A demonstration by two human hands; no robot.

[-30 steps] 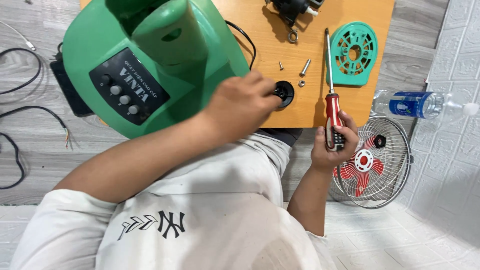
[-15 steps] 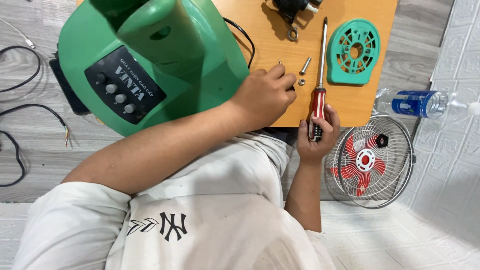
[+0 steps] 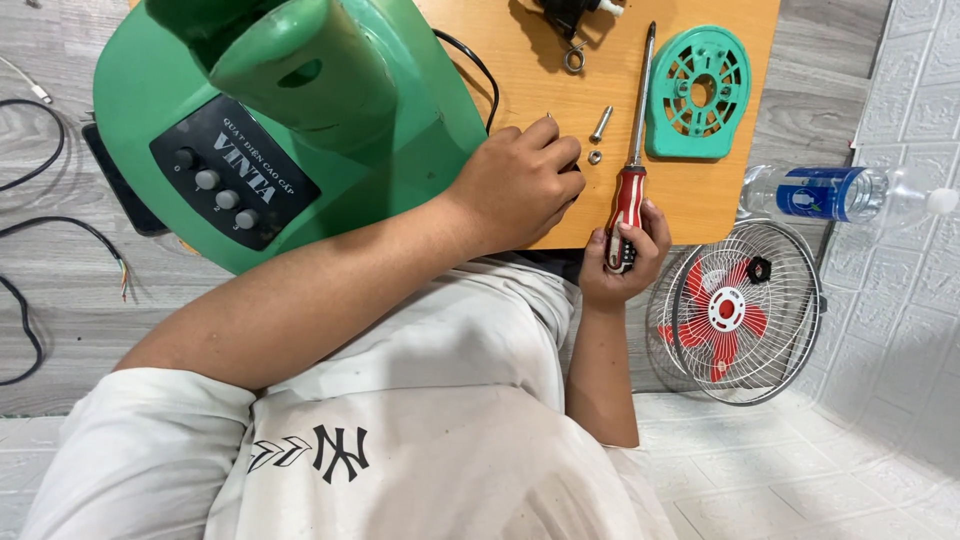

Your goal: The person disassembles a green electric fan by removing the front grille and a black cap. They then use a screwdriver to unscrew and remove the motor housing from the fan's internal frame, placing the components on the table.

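My left hand [image 3: 520, 185] lies on the wooden board [image 3: 700, 200], right beside the big green fan base [image 3: 300, 120]. Its fingers curl over a small black part that is almost wholly hidden. My right hand [image 3: 625, 255] grips the red-and-black handle of a long screwdriver [image 3: 630, 195]. The shaft lies flat on the board and points away from me. A bolt [image 3: 600, 123] and a nut [image 3: 594, 157] lie between the two hands.
A teal fan motor cover [image 3: 698, 92] lies on the board's far right, with a black part and a ring [image 3: 572, 60] at the top. A wire fan guard with red blades [image 3: 735, 310] and a water bottle [image 3: 850, 193] lie on the floor at the right. Loose cables [image 3: 40, 230] trail at the left.
My left hand has closed over the small black part that was visible beside its fingers. My right hand has slid the screwdriver up and left, nearer the board's edge.
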